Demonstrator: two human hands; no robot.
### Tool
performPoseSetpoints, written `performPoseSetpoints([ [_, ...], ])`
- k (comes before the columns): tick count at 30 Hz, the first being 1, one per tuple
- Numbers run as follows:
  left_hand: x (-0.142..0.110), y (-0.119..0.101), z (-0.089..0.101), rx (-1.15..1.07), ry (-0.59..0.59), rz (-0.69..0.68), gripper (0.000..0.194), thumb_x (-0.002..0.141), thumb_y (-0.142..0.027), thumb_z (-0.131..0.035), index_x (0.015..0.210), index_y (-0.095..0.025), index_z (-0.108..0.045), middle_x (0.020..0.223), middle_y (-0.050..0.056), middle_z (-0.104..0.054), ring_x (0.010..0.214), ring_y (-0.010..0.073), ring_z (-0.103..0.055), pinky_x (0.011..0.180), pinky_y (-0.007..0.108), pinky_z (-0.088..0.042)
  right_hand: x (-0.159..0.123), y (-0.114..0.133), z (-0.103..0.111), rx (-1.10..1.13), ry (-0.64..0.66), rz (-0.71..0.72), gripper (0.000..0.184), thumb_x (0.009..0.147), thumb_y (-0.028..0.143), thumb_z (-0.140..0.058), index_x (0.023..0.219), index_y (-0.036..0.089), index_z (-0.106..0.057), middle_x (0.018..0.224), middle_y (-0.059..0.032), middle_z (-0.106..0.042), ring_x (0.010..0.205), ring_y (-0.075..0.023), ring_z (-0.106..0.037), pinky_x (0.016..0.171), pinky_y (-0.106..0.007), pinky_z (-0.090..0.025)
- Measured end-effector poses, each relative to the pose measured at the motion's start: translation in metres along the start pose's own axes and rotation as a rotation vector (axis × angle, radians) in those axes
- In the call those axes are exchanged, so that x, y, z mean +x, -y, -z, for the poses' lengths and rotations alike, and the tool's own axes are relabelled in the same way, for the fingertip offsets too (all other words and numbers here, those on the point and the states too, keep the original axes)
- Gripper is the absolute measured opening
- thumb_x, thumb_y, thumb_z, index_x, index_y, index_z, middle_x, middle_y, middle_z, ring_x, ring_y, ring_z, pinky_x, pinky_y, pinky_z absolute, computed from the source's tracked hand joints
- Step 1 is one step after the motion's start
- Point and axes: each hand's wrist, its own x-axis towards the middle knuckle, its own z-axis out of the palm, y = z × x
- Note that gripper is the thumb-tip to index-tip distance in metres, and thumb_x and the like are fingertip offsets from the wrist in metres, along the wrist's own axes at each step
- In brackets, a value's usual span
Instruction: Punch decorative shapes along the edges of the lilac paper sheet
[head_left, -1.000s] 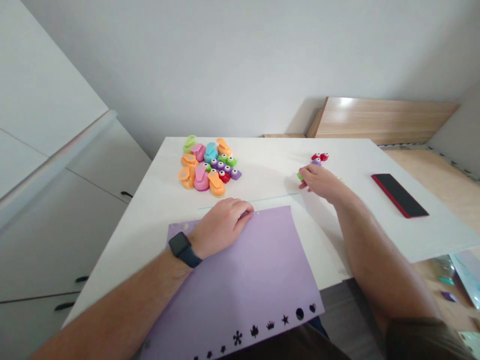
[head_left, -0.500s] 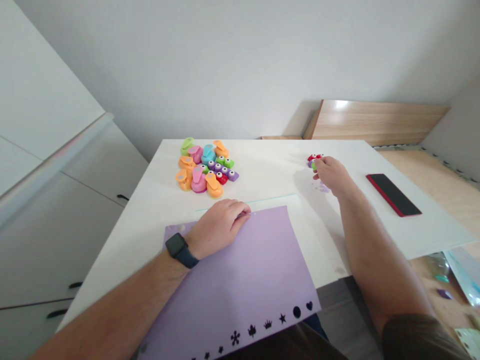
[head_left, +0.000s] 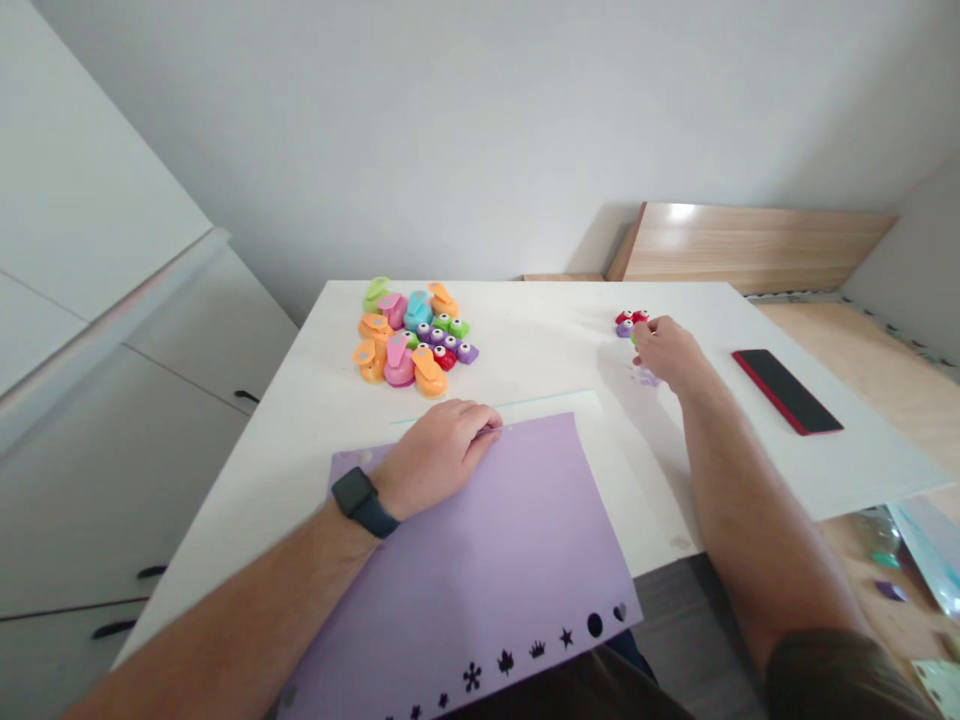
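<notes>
My left hand point(head_left: 450, 440) is closed on the far edge of a purple sheet of paper point(head_left: 517, 530), its fingers curled at the rim. Along the near edge of the sheet runs a row of punched shapes: a heart, an oval, a star, a crown, a leaf and small flowers. Over at the right of the table, my right hand point(head_left: 667, 352) has its fingers closed around a small green craft punch point(head_left: 634, 339), mostly hidden by them. Right beside it stand a purple punch point(head_left: 624, 329) and red punches point(head_left: 641, 316). Purple paper bits point(head_left: 646, 377) lie just below that hand.
A cluster of colourful craft punches point(head_left: 399, 360) sits at the back left of the white table point(head_left: 540, 330). A black and red flat object point(head_left: 787, 391) lies at the right. Beyond the table are a wooden board point(head_left: 750, 245) and white cabinets point(head_left: 187, 340).
My right hand has moved slightly right and toward me, the green punch with it, uncovering more of the purple and red punches. My left hand stays on the paper.
</notes>
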Motion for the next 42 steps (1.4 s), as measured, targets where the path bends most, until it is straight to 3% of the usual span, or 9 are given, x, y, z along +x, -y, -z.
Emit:
performPoseSetpoints([
  [3, -0.001, 0.001, 0.000, -0.003, -0.002, -0.007, 0.013, 0.103, -0.025, -0.053, 0.103, -0.020, -0.065, 0.102, 0.004, -0.070, 0.098, 0.0216, -0.062, 0.092, 0.039, -0.047, 0.001, 0.000, 0.001, 0.026, -0.028, -0.031, 0.039, 0.098, 0.047, -0.042, 0.105, 0.017, -0.067, 0.077, -0.0121, -0.074, 0.063, -0.0232, -0.064, 0.062, -0.034, -0.045],
  [7, -0.001, 0.000, 0.000, 0.006, -0.002, -0.009, 0.014, 0.103, -0.026, -0.052, 0.104, -0.020, -0.065, 0.102, 0.005, -0.070, 0.098, 0.0220, -0.062, 0.092, 0.040, -0.047, 0.005, -0.003, -0.005, -0.004, -0.093, 0.070, 0.040, 0.099, 0.047, -0.042, 0.114, 0.018, -0.066, 0.086, -0.0125, -0.076, 0.070, -0.0236, -0.065, 0.068, -0.035, -0.047],
  [16, -0.001, -0.003, 0.003, 0.009, 0.004, 0.002, 0.015, 0.103, -0.026, -0.052, 0.104, -0.020, -0.065, 0.102, 0.006, -0.071, 0.098, 0.0224, -0.062, 0.092, 0.040, -0.048, 0.012, -0.001, -0.034, -0.202, -0.033, 0.315, 0.030, 0.098, 0.034, -0.047, 0.089, 0.019, -0.072, 0.096, -0.0151, -0.073, 0.097, -0.0281, -0.065, 0.090, -0.038, -0.047],
  [19, -0.001, -0.002, 0.003, 0.006, 0.000, 0.000, 0.015, 0.103, -0.026, -0.052, 0.104, -0.020, -0.065, 0.102, 0.006, -0.071, 0.098, 0.0224, -0.063, 0.092, 0.040, -0.048, 0.014, -0.001, -0.037, -0.200, -0.032, 0.305, 0.032, 0.098, 0.032, -0.047, 0.082, 0.019, -0.071, 0.091, -0.0142, -0.072, 0.097, -0.0274, -0.065, 0.091, -0.038, -0.047],
  [24, -0.001, -0.002, 0.004, -0.003, 0.000, 0.004, 0.014, 0.103, -0.025, -0.052, 0.103, -0.020, -0.065, 0.102, 0.006, -0.071, 0.098, 0.0221, -0.063, 0.092, 0.039, -0.048, 0.017, -0.005, -0.040, -0.162, -0.118, 0.235, 0.030, 0.090, 0.039, -0.059, 0.106, 0.015, -0.069, 0.103, -0.0163, -0.069, 0.097, -0.0279, -0.063, 0.092, -0.042, -0.047],
  [28, -0.001, -0.003, 0.004, -0.008, -0.004, 0.005, 0.014, 0.103, -0.024, -0.052, 0.104, -0.020, -0.065, 0.103, 0.005, -0.071, 0.100, 0.0223, -0.062, 0.094, 0.040, -0.048, 0.022, -0.007, -0.045, -0.114, -0.214, 0.192, 0.032, 0.080, 0.031, -0.068, 0.107, 0.015, -0.062, 0.106, -0.0148, -0.066, 0.101, -0.0278, -0.060, 0.095, -0.041, -0.047],
  [37, -0.001, -0.002, 0.004, -0.014, -0.014, -0.005, 0.013, 0.102, -0.024, -0.053, 0.103, -0.020, -0.065, 0.102, 0.005, -0.071, 0.097, 0.0221, -0.063, 0.092, 0.039, -0.049, 0.035, -0.018, -0.042, -0.105, -0.329, 0.106, 0.021, 0.079, 0.025, -0.064, 0.097, 0.019, -0.055, 0.101, -0.0117, -0.060, 0.097, -0.0272, -0.057, 0.092, -0.042, -0.046],
  [42, -0.001, -0.002, 0.004, -0.004, -0.015, -0.005, 0.013, 0.102, -0.024, -0.054, 0.104, -0.021, -0.065, 0.102, 0.005, -0.072, 0.097, 0.0219, -0.064, 0.092, 0.039, -0.049, 0.028, -0.014, -0.040, -0.086, -0.337, 0.121, 0.022, 0.081, 0.023, -0.062, 0.102, 0.018, -0.058, 0.109, -0.0147, -0.056, 0.095, -0.0263, -0.059, 0.092, -0.042, -0.047],
])
